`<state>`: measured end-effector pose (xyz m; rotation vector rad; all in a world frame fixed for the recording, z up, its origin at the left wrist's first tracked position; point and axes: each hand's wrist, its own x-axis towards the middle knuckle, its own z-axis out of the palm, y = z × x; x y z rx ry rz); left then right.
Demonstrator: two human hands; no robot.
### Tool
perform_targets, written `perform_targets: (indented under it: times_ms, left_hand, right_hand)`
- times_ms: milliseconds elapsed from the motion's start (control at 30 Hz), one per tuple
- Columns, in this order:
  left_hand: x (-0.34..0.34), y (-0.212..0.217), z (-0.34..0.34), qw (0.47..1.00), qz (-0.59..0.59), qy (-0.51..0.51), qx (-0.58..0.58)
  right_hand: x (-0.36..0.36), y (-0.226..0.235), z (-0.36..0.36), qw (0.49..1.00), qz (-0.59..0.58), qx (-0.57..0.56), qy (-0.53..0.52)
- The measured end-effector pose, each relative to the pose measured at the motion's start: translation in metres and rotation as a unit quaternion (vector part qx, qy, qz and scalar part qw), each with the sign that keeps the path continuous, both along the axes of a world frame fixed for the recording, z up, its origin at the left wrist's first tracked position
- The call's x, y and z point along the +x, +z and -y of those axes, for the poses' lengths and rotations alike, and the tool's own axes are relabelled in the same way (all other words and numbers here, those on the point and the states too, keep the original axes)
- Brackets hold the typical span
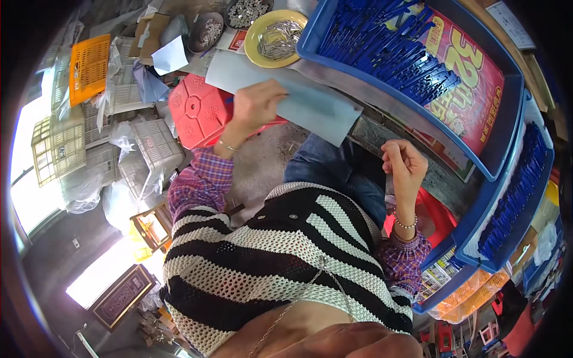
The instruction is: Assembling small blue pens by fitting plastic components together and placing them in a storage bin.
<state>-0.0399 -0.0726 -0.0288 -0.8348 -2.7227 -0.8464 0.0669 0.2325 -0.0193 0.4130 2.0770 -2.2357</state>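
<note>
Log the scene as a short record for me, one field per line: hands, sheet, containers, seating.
Left hand: fingers curled, over the pale sheet; contact unclear
Right hand: fingers curled, on the near side of the blue tray
Grip: held items, if any, cannot be made out
Blue tray: many blue parts beside a red printed sheet
Yellow bowl: slender metallic pieces
Red stool: left of the left hand
</note>
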Motion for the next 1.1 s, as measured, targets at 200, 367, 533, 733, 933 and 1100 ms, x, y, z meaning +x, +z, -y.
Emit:
perform_targets:
  times_ms: [200, 367, 533, 733, 933, 1100]
  left_hand:
    - [0.002, -0.007, -0.07, 0.993, -0.062, -0.103, 0.011]
    - [0.0, -0.006, -0.076, 0.994, -0.059, -0.095, 0.018]
    - [0.011, 0.008, -0.091, 0.972, 0.121, -0.095, 0.178]
    - [0.032, 0.026, -0.114, 0.911, 0.31, -0.133, 0.238]
    - [0.037, 0.02, -0.125, 0.894, 0.347, -0.141, 0.247]
    - [0.038, 0.012, -0.127, 0.889, 0.348, -0.15, 0.257]
  right_hand:
    - [-0.004, 0.002, 0.003, 0.999, 0.023, 0.03, -0.003]
    - [-0.005, 0.0, 0.008, 0.997, 0.012, 0.072, 0.03]
    - [-0.002, 0.001, 0.012, 0.995, -0.009, 0.088, 0.034]
    - [0.002, 0.007, 0.018, 0.994, -0.064, 0.079, 0.037]
    - [0.006, 0.003, 0.012, 0.995, -0.068, 0.069, -0.014]
    - [0.004, 0.003, 0.008, 0.988, -0.097, 0.121, 0.002]
